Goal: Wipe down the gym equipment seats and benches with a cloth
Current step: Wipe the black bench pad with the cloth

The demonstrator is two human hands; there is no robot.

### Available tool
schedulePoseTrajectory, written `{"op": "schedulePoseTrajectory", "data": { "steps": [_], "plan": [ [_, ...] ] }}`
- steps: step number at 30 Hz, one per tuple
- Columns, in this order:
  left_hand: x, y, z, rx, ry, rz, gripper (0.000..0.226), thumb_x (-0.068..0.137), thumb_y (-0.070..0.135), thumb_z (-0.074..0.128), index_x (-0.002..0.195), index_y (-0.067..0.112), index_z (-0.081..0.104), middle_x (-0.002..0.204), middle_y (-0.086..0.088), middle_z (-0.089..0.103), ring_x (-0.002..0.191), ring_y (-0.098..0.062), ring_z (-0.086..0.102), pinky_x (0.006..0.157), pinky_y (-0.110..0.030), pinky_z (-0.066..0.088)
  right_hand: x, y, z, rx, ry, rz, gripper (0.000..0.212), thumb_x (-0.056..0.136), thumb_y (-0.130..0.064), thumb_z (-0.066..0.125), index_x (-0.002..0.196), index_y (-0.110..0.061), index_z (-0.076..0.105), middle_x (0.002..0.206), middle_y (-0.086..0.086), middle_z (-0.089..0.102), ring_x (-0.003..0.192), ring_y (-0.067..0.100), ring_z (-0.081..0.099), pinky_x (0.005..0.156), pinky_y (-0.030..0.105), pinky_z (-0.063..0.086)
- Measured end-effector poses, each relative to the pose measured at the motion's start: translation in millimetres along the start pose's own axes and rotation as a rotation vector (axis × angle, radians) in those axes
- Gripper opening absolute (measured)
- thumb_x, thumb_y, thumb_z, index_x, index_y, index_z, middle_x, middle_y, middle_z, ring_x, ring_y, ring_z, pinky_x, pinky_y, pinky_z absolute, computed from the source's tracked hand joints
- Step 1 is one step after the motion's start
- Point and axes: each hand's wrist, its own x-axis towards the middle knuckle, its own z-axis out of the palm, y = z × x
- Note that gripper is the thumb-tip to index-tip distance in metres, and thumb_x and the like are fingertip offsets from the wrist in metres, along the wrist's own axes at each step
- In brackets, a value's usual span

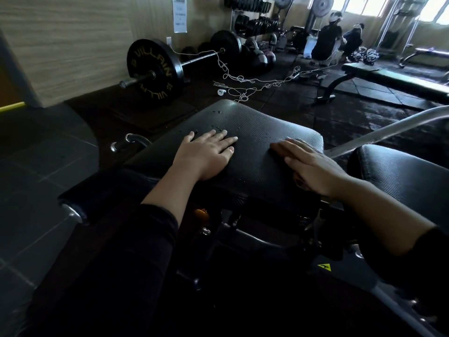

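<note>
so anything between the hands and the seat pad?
No. Left hand and right hand both rest flat on the seat pad; only droplets lie ahead of the left fingers. No cloth is visible.

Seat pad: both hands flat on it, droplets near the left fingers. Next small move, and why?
Probably fetch a cloth. Both the left hand and the right hand lie flat and bare on the seat pad, with no cloth visible in the frame. Droplets sit unwiped just beyond the left fingers, so wiping cannot start until one hand has the cloth.
</note>
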Motion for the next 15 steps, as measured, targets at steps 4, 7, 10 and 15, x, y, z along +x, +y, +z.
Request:
{"op": "schedulePoseTrajectory", "data": {
  "steps": [4, 7, 10, 15],
  "plan": [
    [1, 0, 0, 0.0, 0.0, -0.009, 0.047, 0.103, 0.042, 0.016, 0.149, 0.046, 0.015, 0.16, 0.018, 0.005, 0.146, -0.002, 0.0, 0.118, -0.042, -0.005, -2, -62, 17, -0.083, -0.025, -0.107, 0.051, 0.102, -0.038, 0.027, 0.15, -0.03, 0.015, 0.158, -0.008, 0.012, 0.146, 0.011, 0.002, 0.117, 0.027, -0.002],
    [1, -2, 1, -0.014, 0.011, -0.003, 0.047, 0.103, 0.041, 0.017, 0.149, 0.045, 0.016, 0.16, 0.018, 0.006, 0.146, -0.002, 0.0, 0.119, -0.04, -0.006, -54, -68, 16, -0.103, 0.018, -0.369, 0.056, 0.096, -0.049, 0.016, 0.15, -0.033, 0.016, 0.157, -0.014, 0.015, 0.146, 0.006, 0.004, 0.118, 0.023, 0.0],
    [0, -3, 3, -0.013, 0.011, 0.0, 0.047, 0.103, 0.042, 0.016, 0.15, 0.045, 0.014, 0.16, 0.017, 0.005, 0.146, -0.003, -0.001, 0.119, -0.041, -0.006, -75, -27, -2, -0.029, -0.047, -0.441, 0.055, 0.096, -0.05, 0.019, 0.149, -0.034, 0.022, 0.155, -0.019, 0.019, 0.144, 0.001, 0.008, 0.119, 0.025, 0.009],
    [0, -1, 3, -0.003, 0.021, -0.008, 0.047, 0.103, 0.042, 0.015, 0.15, 0.045, 0.013, 0.16, 0.016, 0.004, 0.147, -0.004, -0.001, 0.119, -0.041, -0.006, -20, 18, -11, 0.045, -0.032, -0.157, 0.042, 0.101, -0.036, 0.031, 0.141, -0.045, 0.022, 0.154, -0.017, 0.022, 0.143, -0.003, 0.007, 0.12, 0.031, 0.009]
  ]
}}
